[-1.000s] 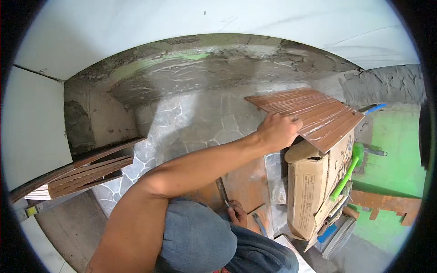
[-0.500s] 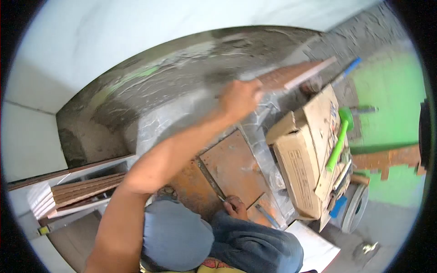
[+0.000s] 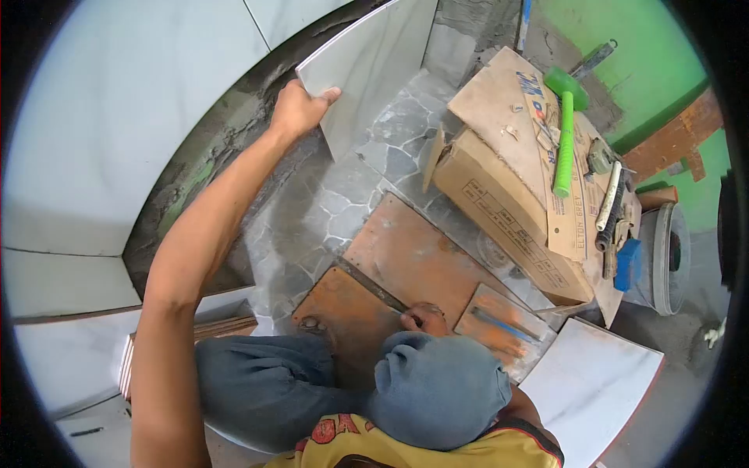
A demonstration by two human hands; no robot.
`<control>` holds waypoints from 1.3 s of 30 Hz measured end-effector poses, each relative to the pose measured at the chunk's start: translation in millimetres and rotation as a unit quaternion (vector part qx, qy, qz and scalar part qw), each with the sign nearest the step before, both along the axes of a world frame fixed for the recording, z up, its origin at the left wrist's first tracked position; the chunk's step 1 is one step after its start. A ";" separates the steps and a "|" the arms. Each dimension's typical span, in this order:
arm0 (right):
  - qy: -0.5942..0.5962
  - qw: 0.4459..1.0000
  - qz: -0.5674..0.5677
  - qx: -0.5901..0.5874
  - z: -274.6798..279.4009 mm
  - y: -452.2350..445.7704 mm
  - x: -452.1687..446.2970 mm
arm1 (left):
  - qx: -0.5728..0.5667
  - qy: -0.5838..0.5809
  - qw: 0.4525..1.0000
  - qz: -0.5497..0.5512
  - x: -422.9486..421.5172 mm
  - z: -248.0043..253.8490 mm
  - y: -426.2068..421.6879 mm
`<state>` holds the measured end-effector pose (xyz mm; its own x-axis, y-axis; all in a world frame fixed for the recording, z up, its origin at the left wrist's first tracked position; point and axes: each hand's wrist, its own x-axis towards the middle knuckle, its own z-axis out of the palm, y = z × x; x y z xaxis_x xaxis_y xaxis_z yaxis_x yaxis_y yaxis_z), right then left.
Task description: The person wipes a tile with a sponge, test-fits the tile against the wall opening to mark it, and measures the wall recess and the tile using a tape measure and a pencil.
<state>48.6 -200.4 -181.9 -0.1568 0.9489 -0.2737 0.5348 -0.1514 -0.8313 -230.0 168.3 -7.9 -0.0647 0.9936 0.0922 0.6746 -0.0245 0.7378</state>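
A pale marbled tile [image 3: 367, 74] stands tilted over the stone-patterned floor, its smooth face toward me. My left hand [image 3: 300, 109] grips its left edge, with the thumb on the face. Low between my knees, my right hand [image 3: 426, 318] is closed at the end of a dark metal strip [image 3: 370, 282] on the rusty boards [image 3: 425, 246]; what it holds is too hidden to name. Rough wet mortar [image 3: 183, 175] covers the wall strip beside my left forearm.
A cardboard box [image 3: 507, 210] at the right bears a green mallet [image 3: 565, 132] and small tools. Behind it stands a clear bucket [image 3: 669, 257]. Another white tile [image 3: 593, 382] lies at the lower right; stacked tiles [image 3: 226, 326] are at the left. White tiles cover the left wall.
My left hand has carried the tile from above the box leftward to the mortared wall and turned its smooth face toward me. The view has rotated; my right hand stays low by the metal strip.
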 end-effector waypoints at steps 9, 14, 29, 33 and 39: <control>-0.002 0.998 0.006 0.056 -25.8 -8.7 5.7 | -0.062 -0.181 0.978 0.088 -6.8 9.6 8.0; 0.006 1.000 0.002 0.021 -10.6 -4.7 4.1 | -0.047 -0.224 0.965 0.126 -8.1 -0.9 14.7; -0.073 0.952 -0.022 0.295 -3.8 297.0 -153.7 | -0.036 -0.182 0.979 0.081 -5.1 8.0 3.9; -0.197 0.937 -0.053 0.284 -14.6 331.7 -178.0 | -0.023 -0.202 0.976 0.080 -8.2 0.6 10.0; -0.221 0.935 -0.051 0.272 -27.6 352.0 -188.4 | 0.000 -0.210 0.973 0.090 -4.8 0.0 5.6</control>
<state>-139.8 151.6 -209.6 -0.0424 0.9707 0.2367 0.8501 0.1595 -0.5020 -234.8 173.9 -7.9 -0.2701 0.9626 0.0196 0.3064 0.0666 0.9496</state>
